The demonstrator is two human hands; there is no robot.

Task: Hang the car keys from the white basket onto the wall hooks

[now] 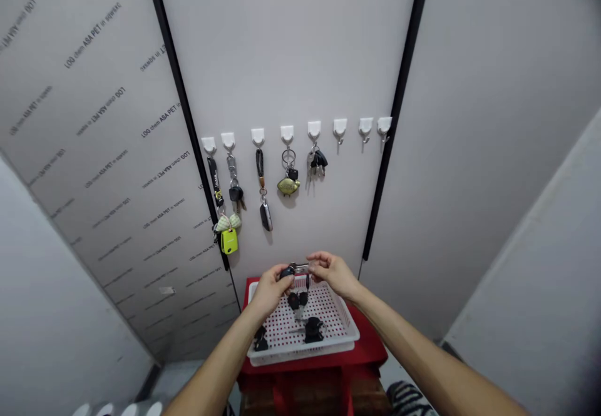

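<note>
White wall with hook row (295, 132) behind; left hand (270, 289) and right hand (332, 272) pinch a key bunch (295, 270) over white basket (350, 334), likely mid-pick, next needing a free hook (340, 128).

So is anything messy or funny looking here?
Nothing looks broken or spilled. Both hands, left hand and right hand, hold a key bunch over the white basket, where more keys lie loose. Five wall hooks carry keys; the three hooks on the right hang bare.
</note>
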